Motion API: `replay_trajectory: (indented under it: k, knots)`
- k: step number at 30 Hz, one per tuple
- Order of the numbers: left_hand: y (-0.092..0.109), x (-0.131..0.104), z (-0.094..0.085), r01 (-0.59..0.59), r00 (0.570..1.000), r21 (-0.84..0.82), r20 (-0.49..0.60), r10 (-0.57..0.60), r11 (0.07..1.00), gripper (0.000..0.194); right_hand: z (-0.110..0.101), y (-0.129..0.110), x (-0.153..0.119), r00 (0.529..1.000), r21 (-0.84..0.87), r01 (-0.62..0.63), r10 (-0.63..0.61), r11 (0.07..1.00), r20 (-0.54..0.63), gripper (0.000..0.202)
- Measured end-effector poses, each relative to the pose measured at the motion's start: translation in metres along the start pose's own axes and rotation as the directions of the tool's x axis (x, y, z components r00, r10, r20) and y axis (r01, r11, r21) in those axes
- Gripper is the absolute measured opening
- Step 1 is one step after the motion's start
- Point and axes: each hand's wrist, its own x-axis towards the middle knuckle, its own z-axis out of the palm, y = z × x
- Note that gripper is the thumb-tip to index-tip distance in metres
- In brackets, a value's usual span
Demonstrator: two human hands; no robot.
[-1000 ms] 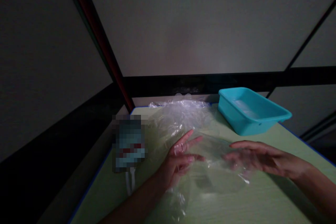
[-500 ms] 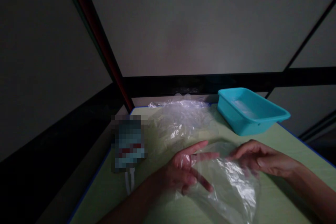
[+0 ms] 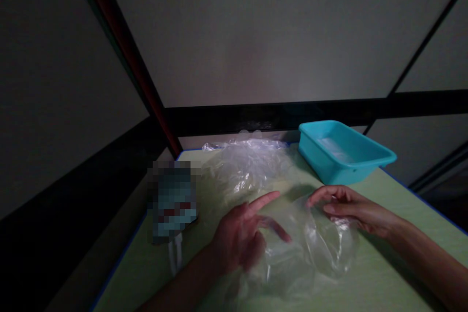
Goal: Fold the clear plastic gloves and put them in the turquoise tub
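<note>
A thin clear plastic bag (image 3: 325, 246) hangs loosely over the front of the table, crinkled and shiny. My right hand (image 3: 347, 207) pinches its upper edge between thumb and fingers. On the left side of the bag is my left hand (image 3: 248, 236), its index and another finger stretched out and apart, the rest curled. Its fingers lie against or just beside the film; whether they touch it I cannot tell. Behind both hands spreads a crumpled heap of similar clear plastic (image 3: 250, 161).
A turquoise plastic basin (image 3: 336, 170) stands at the back right, with something clear inside. At the left lies a blurred-out object (image 3: 173, 204) with a pale cable (image 3: 175, 253). The pale green table (image 3: 380, 273) has a blue edge and meets a wall (image 3: 263, 48).
My left hand has come away from the bag's opening, drawing back left with its fingers less covered by film. The right hand keeps its pinch, and the bag has slumped.
</note>
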Motion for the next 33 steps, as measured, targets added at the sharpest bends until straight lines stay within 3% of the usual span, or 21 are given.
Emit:
replay_trajectory:
  k: [3, 6, 12, 16, 19, 22, 24, 29, 33]
  knots:
    - [-0.002, 0.006, -0.003, -0.068, 0.987, 0.115, -0.140, 0.084, 0.991, 0.065, -0.003, 0.002, 0.003, 1.000, -0.157, -0.022, 0.019, 0.987, -0.018, 0.026]
    - [-0.003, 0.007, -0.003, -0.072, 0.973, 0.198, -0.203, 0.113, 0.978, 0.062, -0.007, 0.004, 0.003, 0.999, -0.234, -0.001, 0.012, 0.972, 0.046, 0.036]
    - [-0.004, 0.007, -0.003, -0.066, 0.973, 0.200, -0.203, 0.107, 0.978, 0.063, -0.013, 0.007, -0.008, 0.950, -0.059, 0.093, -0.071, 0.994, 0.304, 0.060]
    - [-0.003, 0.008, -0.001, -0.122, 0.953, 0.227, -0.244, 0.178, 0.966, 0.051, -0.008, 0.004, -0.012, 0.918, 0.003, 0.082, -0.076, 0.997, 0.389, 0.060]
    - [-0.003, 0.008, 0.000, -0.193, 0.877, 0.375, -0.349, 0.331, 0.907, 0.039, -0.004, 0.001, -0.007, 0.940, -0.092, 0.080, -0.044, 0.993, 0.339, 0.054]
    - [-0.004, 0.009, -0.001, -0.185, 0.726, 0.617, -0.438, 0.529, 0.765, 0.036, -0.002, 0.003, 0.002, 0.980, -0.159, 0.124, -0.096, 0.979, 0.174, 0.042]
    - [-0.005, 0.009, -0.002, -0.140, 0.650, 0.718, -0.454, 0.610, 0.682, 0.038, -0.002, 0.007, 0.007, 0.990, -0.155, 0.138, -0.131, 0.978, 0.056, 0.040]
    - [-0.008, 0.009, -0.007, -0.069, 0.551, 0.808, -0.459, 0.697, 0.586, 0.041, 0.001, 0.013, 0.011, 0.969, -0.081, 0.128, -0.142, 0.988, -0.203, 0.048]
    - [-0.009, 0.006, -0.012, -0.024, 0.463, 0.877, -0.415, 0.783, 0.480, 0.048, 0.002, 0.012, 0.012, 0.963, 0.004, 0.104, -0.100, 0.995, -0.250, 0.052]
